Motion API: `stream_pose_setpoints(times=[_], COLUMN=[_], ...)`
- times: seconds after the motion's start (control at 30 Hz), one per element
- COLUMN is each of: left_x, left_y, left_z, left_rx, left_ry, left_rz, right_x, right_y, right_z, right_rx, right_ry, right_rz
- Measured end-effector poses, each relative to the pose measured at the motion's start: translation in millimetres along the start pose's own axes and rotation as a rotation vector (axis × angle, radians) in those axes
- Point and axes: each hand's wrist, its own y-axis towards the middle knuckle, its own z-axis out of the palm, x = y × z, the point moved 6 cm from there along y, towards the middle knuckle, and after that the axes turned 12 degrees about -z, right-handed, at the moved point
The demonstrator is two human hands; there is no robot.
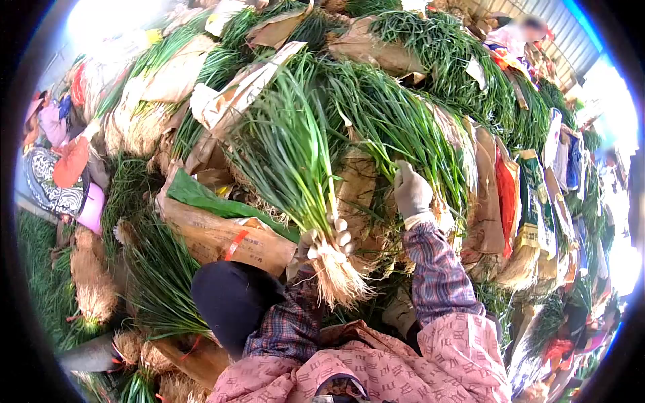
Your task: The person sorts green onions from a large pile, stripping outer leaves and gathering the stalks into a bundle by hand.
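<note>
My left hand (341, 235), in a light knit glove, is wrapped round the stems of a bunch of long-leaved green plants (295, 148) that look like chives or young leeks. Their green leaves fan up and to the left, and a brush of pale roots (339, 277) hangs below the fist. To the right, my right hand (411, 191), gloved too, has its fingers pinched together on a few green stalks at the front of a heap of the same plants (403, 127). Its fingertips are partly hidden.
Paper-wrapped bundles (161, 124) of these plants are stacked all around. A brown paper sheet (222, 235) and a green wrapper (222, 201) lie left of the held bunch. My dark-clad knee (235, 302) is in front. Another person (64, 161) sits at far left, and another (521, 37) is at upper right.
</note>
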Motion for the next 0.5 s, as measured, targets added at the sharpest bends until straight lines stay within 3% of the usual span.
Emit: stream_pose_setpoints(times=[0.07, 0.13, 0.2, 0.23, 0.3, 0.37, 0.4, 0.43, 0.47, 0.5], left_x=[2, 3, 3, 2, 3, 8, 8, 6, 4, -4], left_y=[-5, -5, -4, -2, -7, -2, 2, -3, -7, 1], left_z=[1, 8, 6, 8, 2, 7, 1, -5, -11, -7], left_rx=[-0.126, -0.236, -0.254, -0.260, -0.378, -0.389, -0.290, -0.242, -0.193, 0.008], left_ry=[-0.078, -0.047, -0.084, -0.101, -0.126, -0.237, -0.218, -0.174, -0.128, -0.052], left_rz=[-0.003, 0.032, 0.011, -0.017, -0.002, 0.005, -0.006, -0.049, -0.091, -0.026], right_x=[26, 39, 47, 65, 91, 80, 73, 50, 6, -13], right_y=[9, 17, 13, 1, -2, -5, -13, -7, -23, -26], right_z=[-10, 28, 76, 71, 59, 57, 29, 31, 30, -5], right_rx=[-0.061, -0.025, 0.335, 0.682, 0.610, 0.354, 0.557, 0.265, 0.174, 0.076], right_ry=[0.184, 0.712, 1.152, 1.233, 1.229, 1.321, 1.233, 1.277, 1.335, 1.390], right_rz=[-0.034, -0.032, 0.109, 0.236, 0.197, 0.092, 0.378, 0.189, 0.315, 0.439])
